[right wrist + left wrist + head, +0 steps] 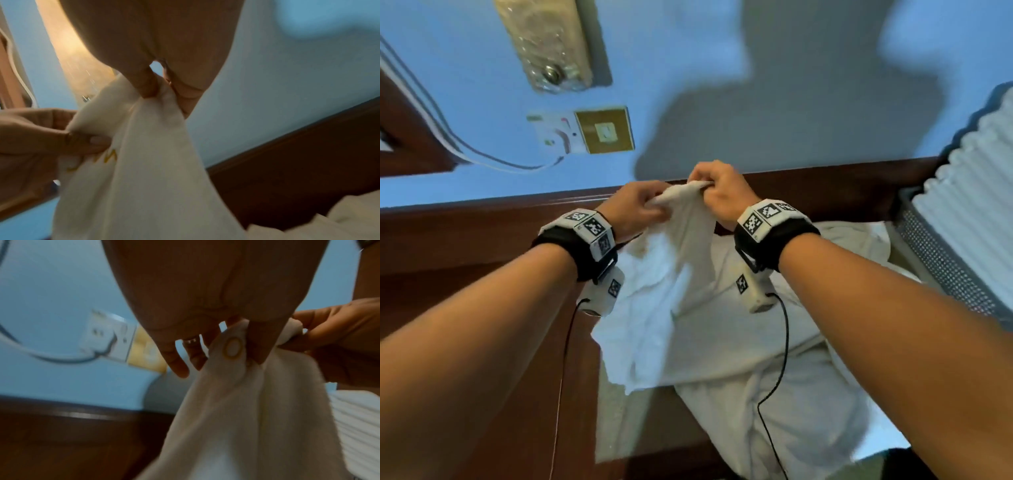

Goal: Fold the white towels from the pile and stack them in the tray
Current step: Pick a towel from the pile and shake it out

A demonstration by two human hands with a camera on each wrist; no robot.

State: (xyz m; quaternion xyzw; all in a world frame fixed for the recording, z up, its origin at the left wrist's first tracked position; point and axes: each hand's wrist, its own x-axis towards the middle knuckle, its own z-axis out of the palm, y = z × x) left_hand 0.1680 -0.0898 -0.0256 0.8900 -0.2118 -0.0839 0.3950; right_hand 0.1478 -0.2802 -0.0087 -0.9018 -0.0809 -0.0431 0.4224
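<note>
A white towel (654, 291) hangs in the air from both hands, bunched at its top edge. My left hand (650, 205) pinches that edge from the left, and my right hand (705, 188) pinches it close beside, the two hands almost touching. In the left wrist view the towel (246, 418) shows a yellow embroidered ring near my left hand (255, 353). In the right wrist view the towel (144, 178) drops from my right hand (158, 95). Below lies the white towel pile (774, 394). A mesh tray (941, 260) at the right holds folded towels (969, 192).
A dark wooden surface (482, 246) runs under the pile and along a blue wall (465, 85). A wall socket with a white cable (565, 133) and a gold switch plate (604, 130) sit at upper left. Thin black wires (784, 342) hang from both wrist units.
</note>
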